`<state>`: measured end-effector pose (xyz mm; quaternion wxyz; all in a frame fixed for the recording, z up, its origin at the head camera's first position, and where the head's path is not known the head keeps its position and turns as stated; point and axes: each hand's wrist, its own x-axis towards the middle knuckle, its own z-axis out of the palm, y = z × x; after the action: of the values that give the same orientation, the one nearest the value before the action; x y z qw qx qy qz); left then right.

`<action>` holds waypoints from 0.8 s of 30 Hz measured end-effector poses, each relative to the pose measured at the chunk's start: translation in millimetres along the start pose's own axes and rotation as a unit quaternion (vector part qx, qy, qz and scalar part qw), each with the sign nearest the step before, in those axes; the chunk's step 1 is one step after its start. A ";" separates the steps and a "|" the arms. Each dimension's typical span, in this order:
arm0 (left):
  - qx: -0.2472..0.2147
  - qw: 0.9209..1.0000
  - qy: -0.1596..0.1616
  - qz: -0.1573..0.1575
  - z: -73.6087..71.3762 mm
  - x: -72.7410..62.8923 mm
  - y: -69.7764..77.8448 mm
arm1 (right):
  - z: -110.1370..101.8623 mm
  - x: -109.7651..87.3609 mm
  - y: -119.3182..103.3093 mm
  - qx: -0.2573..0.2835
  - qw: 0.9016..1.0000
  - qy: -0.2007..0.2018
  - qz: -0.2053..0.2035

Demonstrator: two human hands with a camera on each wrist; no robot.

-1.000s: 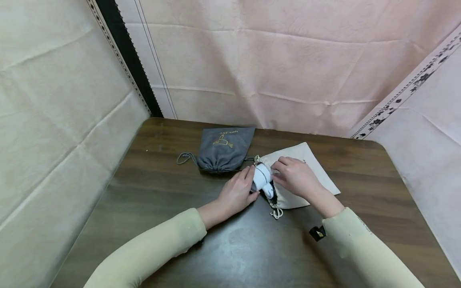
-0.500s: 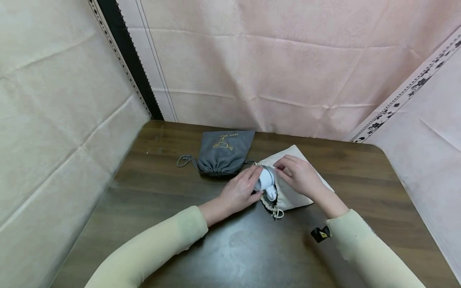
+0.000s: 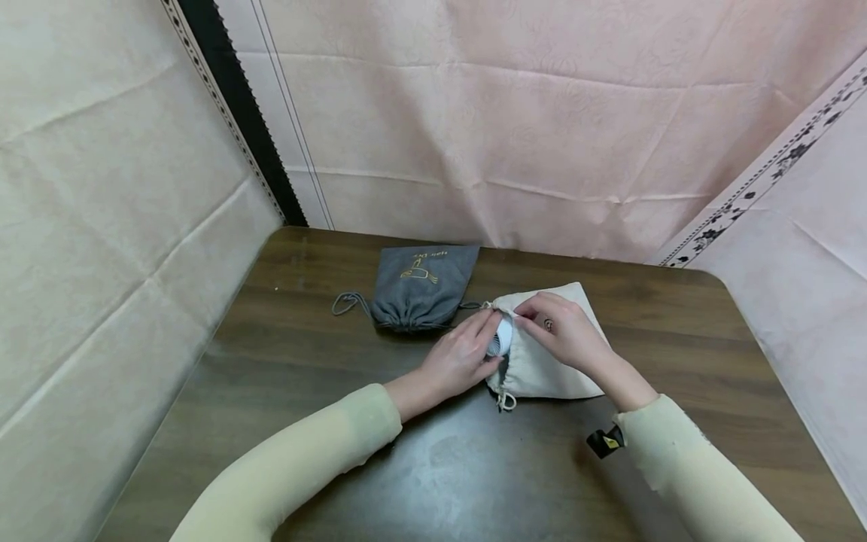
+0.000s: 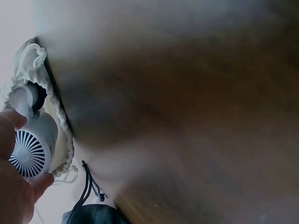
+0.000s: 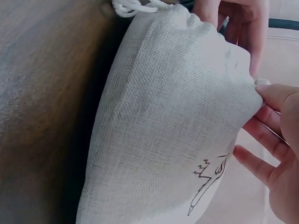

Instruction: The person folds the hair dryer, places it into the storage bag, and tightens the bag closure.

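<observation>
A cream drawstring bag (image 3: 555, 376) lies on the table with its mouth toward the left. Partly inside that mouth is a white hair dryer (image 3: 500, 340), its round slatted grille (image 4: 29, 153) facing out in the left wrist view. My left hand (image 3: 462, 352) holds the dryer's grille end between thumb and fingers. With thumb and forefinger, my right hand (image 3: 565, 335) pinches the upper rim of the bag's mouth. The right wrist view shows a dark line drawing on the bag cloth (image 5: 154, 116); the dryer's inner part is hidden by it.
Behind the left hand lies a dark grey drawstring bag (image 3: 423, 290) with a gold print, its cord loop (image 3: 348, 302) at the left. Brown wooden table (image 3: 325, 354) spreads around. Pale cloth curtains (image 3: 542, 150) stand along the back and sides.
The dryer has gone deeper into the cream bag, with my left hand moving right. My right hand has drawn the bag's rim further over the dryer. The grey bag has stayed put.
</observation>
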<state>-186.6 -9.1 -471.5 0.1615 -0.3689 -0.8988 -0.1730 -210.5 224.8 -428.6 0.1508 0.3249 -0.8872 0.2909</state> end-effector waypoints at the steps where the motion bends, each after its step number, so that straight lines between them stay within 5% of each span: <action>1: -0.001 1.000 -0.004 -0.004 0.7 0.2 -0.1 | 0.9 -0.4 0.1 -0.003 1.000 -0.002 -0.003; 9: -0.027 0.998 -0.024 -0.051 4.5 0.8 -2.7 | 5.4 -3.3 -1.1 -0.028 0.999 -0.011 -0.027; 14: -0.025 0.997 -0.033 -0.068 -4.9 2.1 -10.2 | 5.7 -3.2 -0.8 -0.032 0.999 -0.003 -0.038; 24: -0.037 0.991 -0.127 -0.023 -19.7 18.9 -28.4 | 6.9 -5.8 1.8 -0.030 0.998 -0.003 -0.047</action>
<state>-216.5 -25.0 -451.6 0.0281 -0.3733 -0.9131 -0.1614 -207.9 224.5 -437.4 0.1709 0.3624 -0.8799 0.2556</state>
